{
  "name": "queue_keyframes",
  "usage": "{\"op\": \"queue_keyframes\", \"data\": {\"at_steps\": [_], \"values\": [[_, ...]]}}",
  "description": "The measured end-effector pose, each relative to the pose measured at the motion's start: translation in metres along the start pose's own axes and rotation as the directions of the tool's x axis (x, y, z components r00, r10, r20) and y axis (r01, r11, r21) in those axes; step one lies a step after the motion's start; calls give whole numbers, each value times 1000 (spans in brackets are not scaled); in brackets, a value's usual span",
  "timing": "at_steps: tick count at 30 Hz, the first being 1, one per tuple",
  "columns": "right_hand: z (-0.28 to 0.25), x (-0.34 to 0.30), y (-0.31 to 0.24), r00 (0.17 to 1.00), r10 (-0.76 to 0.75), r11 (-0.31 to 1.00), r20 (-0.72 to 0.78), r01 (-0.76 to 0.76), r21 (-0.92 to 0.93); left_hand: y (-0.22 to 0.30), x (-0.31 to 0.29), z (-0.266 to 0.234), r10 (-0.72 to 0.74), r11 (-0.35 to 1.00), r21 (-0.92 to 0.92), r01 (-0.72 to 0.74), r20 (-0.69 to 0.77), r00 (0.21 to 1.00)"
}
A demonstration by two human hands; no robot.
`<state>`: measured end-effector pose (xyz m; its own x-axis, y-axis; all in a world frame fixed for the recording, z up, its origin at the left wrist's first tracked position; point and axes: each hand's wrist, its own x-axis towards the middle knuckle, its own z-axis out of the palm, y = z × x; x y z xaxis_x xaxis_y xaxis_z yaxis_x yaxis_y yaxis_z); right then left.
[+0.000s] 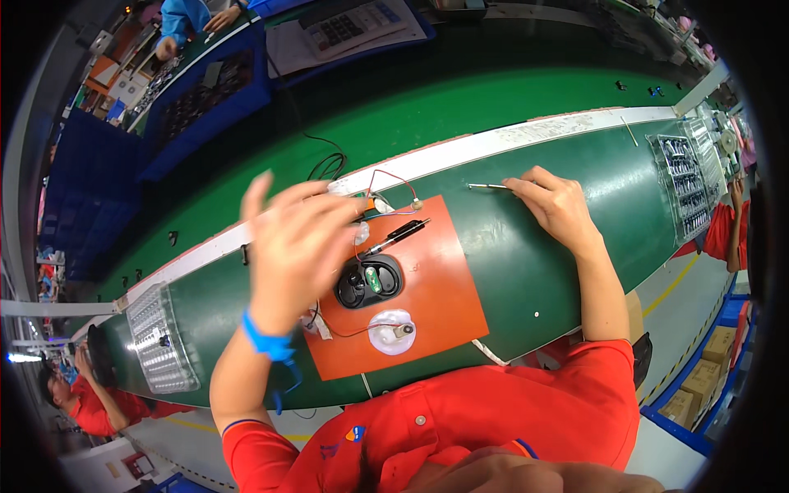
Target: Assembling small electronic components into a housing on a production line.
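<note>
My left hand [300,246], smeared by motion, hovers over the left side of an orange mat [448,287], its fingers spread and nothing visible in them. A blue strap [267,338] circles that wrist. To the right of the mat, my right hand [555,205] pinches slim metal tweezers [488,186], low over the green table and pointing left. On the mat lie a black charging case [386,279] with a small green part inside, a black pen [399,236], and a white round dish [386,338] holding a small wired part. Thin wires with a small round piece [417,205] lie at the mat's far edge.
Clear part trays stand at the table's left [160,341] and right [682,185] ends. Beyond a white rail [460,156] runs a green belt [509,90] with a black cable [330,164]. Blue bins [205,115] and a calculator [353,29] are farther off. Co-workers sit nearby.
</note>
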<state>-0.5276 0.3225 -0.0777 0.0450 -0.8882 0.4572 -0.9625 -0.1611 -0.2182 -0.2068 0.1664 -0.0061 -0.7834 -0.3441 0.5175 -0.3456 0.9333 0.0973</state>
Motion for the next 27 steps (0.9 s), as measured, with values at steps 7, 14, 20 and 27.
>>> {"op": "queue_keyframes", "data": {"at_steps": [7, 14, 20, 27], "values": [[-5, 2, -5, 998, 15, 998, -62, -11, 55, 41, 78, 96, 144, 979, -167, -121, 136, 980], [-11, -3, 10, 999, 30, 996, -41, -26, 90, 52, 94, 121, 171, 983, -105, -152, 199, 965], [-15, -9, 20, 996, 69, 993, -48, -64, 96, 49, 96, 132, 147, 986, -111, -124, 235, 961], [-11, -10, 27, 994, 96, 991, -50, -91, 97, 44, 98, 130, 80, 982, -187, -36, 233, 969]]}}
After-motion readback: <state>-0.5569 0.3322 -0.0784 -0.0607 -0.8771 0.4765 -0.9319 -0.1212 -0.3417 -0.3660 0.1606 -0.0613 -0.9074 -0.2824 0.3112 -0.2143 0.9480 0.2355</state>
